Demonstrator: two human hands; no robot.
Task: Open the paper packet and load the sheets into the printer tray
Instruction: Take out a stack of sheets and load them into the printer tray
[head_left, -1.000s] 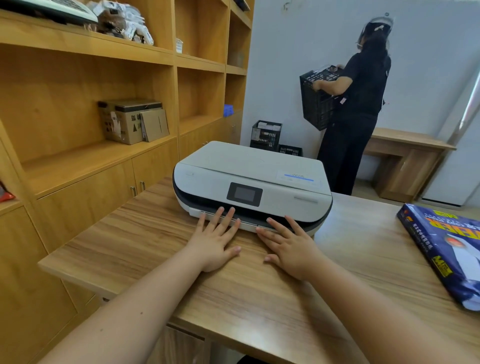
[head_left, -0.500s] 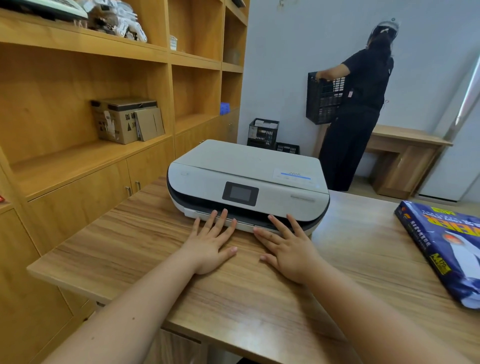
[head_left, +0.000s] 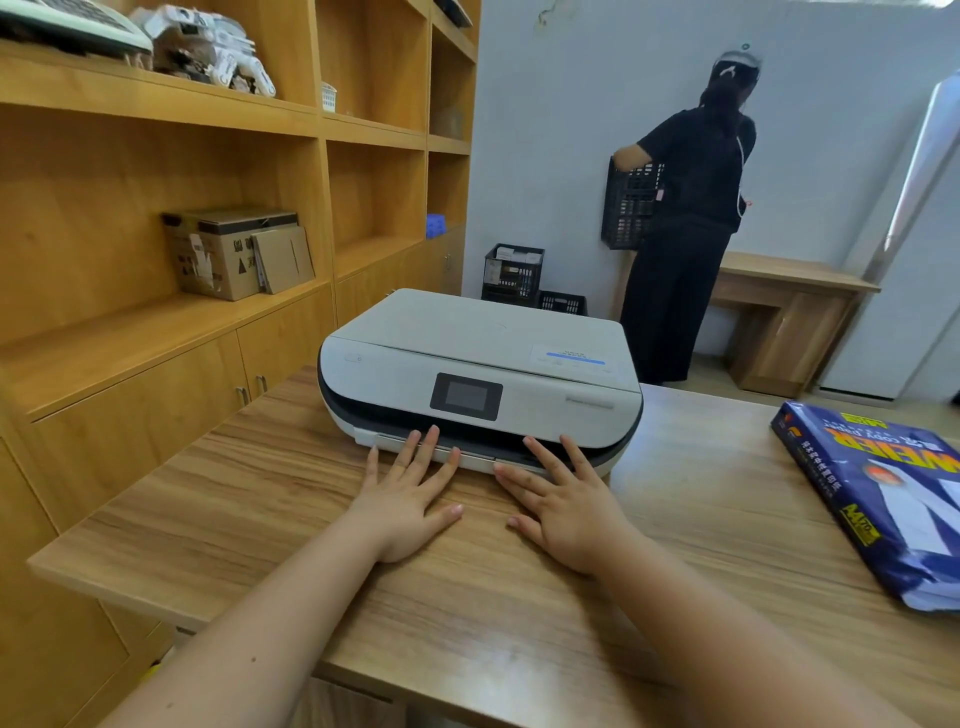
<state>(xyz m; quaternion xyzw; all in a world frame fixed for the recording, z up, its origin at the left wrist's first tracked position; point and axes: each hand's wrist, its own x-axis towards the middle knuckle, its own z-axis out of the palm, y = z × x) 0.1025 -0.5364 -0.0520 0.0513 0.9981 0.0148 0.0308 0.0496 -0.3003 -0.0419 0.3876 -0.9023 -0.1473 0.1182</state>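
- The left hand (head_left: 402, 506) is being held flat on the wooden table (head_left: 249, 499), fingers spread wide and nothing gripped; its longest fingertips (head_left: 432, 432) are being rested against the front lip of the printer tray (head_left: 462, 451).
- The right hand (head_left: 569, 506) is being laid palm down just beside it, fingers likewise splayed and empty, their tips being pressed to the same tray edge.
- The white printer (head_left: 480, 371) is being kept shut at the middle of the table, its small dark screen (head_left: 466, 396) unlit; whether the tray is being drawn out at all cannot be told, since only its front edge is being shown.
- The blue paper packet (head_left: 883, 493) is being left on the table well apart to the right, still wrapped; its far side is being cut off by the frame edge, and its printing is being seen upside down and only partly legible.
- Behind the table, a person in black (head_left: 685, 234) is being seen from the back, a black crate (head_left: 628, 208) being held against the wall; part of the crate is being hidden by the body.
- On the wooden shelving (head_left: 156, 332), a cardboard box (head_left: 218, 254) is being stored, its labels too small to be read.
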